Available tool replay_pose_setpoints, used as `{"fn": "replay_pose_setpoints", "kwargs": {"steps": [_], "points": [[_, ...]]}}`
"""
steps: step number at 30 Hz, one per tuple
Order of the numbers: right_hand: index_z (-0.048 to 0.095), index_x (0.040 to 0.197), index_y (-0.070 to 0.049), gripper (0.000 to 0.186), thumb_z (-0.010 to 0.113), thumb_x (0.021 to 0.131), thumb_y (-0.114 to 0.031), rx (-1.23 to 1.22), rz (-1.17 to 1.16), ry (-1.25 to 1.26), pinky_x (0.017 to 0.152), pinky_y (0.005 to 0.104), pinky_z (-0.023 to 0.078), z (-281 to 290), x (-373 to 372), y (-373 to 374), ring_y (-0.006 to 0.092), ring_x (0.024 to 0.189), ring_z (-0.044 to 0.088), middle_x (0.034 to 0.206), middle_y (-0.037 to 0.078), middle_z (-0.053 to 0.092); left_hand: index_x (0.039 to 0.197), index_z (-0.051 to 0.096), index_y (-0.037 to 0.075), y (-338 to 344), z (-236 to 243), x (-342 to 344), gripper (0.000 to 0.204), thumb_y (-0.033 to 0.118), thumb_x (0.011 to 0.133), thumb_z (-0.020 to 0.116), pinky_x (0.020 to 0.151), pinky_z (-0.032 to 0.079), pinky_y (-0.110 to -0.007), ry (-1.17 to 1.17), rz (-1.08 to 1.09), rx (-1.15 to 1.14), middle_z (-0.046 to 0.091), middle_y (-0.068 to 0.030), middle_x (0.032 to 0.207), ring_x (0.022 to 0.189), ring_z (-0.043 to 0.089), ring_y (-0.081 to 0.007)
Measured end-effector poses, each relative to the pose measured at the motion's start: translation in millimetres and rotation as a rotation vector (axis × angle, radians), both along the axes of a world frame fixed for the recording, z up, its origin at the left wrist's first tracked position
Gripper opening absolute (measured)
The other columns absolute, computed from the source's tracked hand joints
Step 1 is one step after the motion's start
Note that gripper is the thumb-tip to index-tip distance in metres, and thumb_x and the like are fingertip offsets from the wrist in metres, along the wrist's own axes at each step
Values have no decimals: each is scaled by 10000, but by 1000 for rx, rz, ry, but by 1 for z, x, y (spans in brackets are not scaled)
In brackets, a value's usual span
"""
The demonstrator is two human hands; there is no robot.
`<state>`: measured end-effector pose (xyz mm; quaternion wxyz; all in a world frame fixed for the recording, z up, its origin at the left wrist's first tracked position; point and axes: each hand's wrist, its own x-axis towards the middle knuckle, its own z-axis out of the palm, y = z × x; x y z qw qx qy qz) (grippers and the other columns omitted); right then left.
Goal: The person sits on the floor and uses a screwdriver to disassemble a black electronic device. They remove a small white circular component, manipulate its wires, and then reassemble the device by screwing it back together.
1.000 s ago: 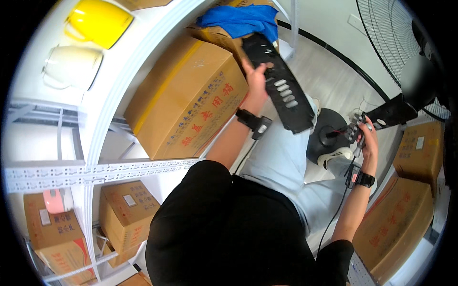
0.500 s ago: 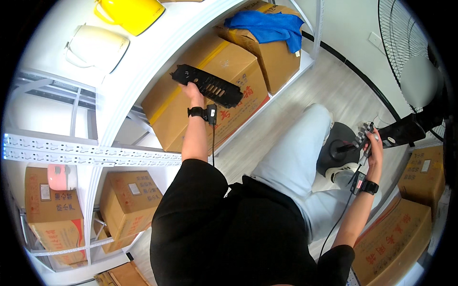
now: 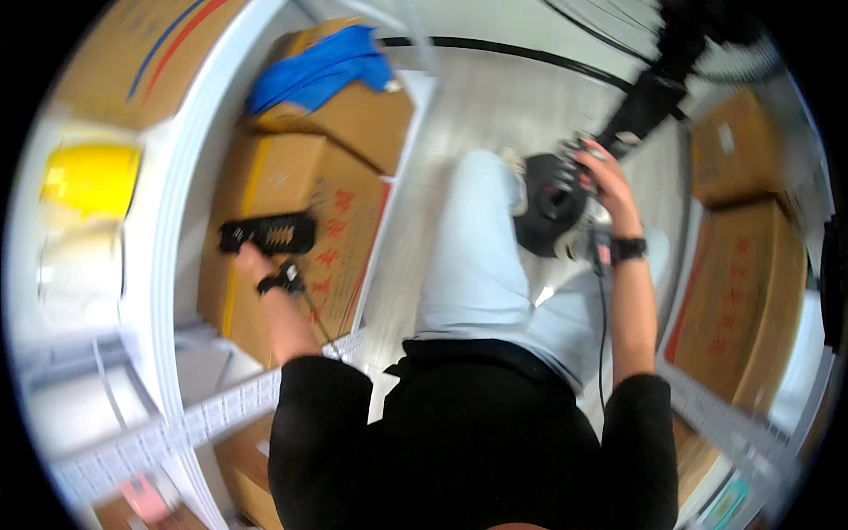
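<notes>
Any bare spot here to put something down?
There's bare floor between the left shelf and the left leg, and past it to the black wall strip. It's crowded around the right hand, knobbed piece, round base and shoe, and over the carton, where the left hand holds a black panel.

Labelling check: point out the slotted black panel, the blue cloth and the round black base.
Slotted black panel (image 3: 261, 231), head view: body, beside the slots.
Blue cloth (image 3: 316, 72), head view: middle of its spread.
Round black base (image 3: 539, 224), head view: disc, near centre.
</notes>
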<state>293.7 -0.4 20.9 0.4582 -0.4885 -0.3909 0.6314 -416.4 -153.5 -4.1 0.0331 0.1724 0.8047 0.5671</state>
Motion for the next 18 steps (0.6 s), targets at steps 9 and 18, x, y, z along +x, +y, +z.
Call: {"fn": "replay_pose_setpoints", "kwargs": {"steps": [9, 18], "points": [[550, 1269, -31, 489, 728, 835, -168, 32, -18, 50, 500, 228, 419, 14, -15, -12, 66, 609, 516, 859, 4, 623, 1316, 512, -62, 60, 64, 135, 417, 114, 940, 544, 1033, 439, -429, 440, -207, 305, 553, -222, 1301, 1207, 542, -321], [478, 1399, -69, 546, 681, 895, -125, 38, -24, 260, 549, 232, 445, -6, -20, -15, 61, 637, 525, 840, -11, 579, 1533, 230, 106, 148, 46, 462, 621, 349, 1034, 508, 950, 517, -424, -977, -1567, -123, 520, -135, 1272, 1117, 593, -266]]}}
